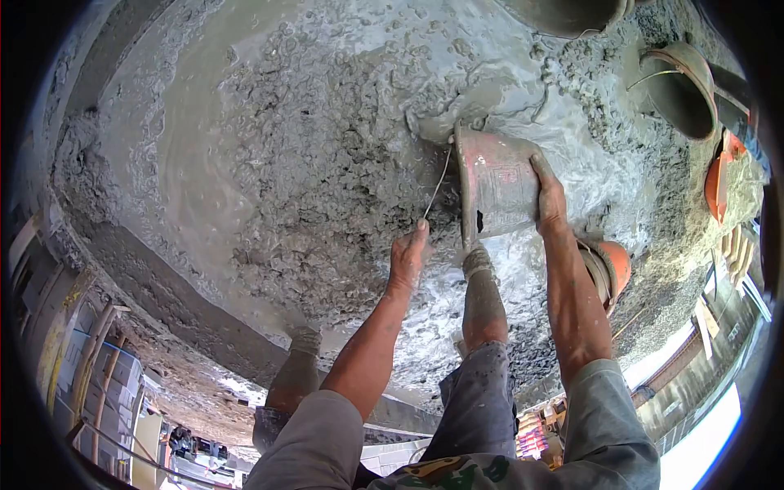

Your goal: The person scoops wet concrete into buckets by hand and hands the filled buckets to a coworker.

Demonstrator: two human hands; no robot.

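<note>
A cement-smeared red bucket [502, 184] lies tipped on its side, its mouth facing left into wet grey cement mix [327, 163]. My left hand [410, 251] is closed around the end of the bucket's thin wire handle [438, 186], below and left of the rim. At the bucket's base, my right hand [549, 192] presses with its fingers over the bottom edge. There is a small dark hole in the bucket's side near the rim. What lies inside the bucket is hidden.
Grey buckets stand at the top right [682, 94] and top edge [563, 18]. An orange bucket [612, 273] sits right of my right forearm. Another orange object [719, 184] lies at the far right. My booted legs stand in the mix, near its curved edge [163, 302].
</note>
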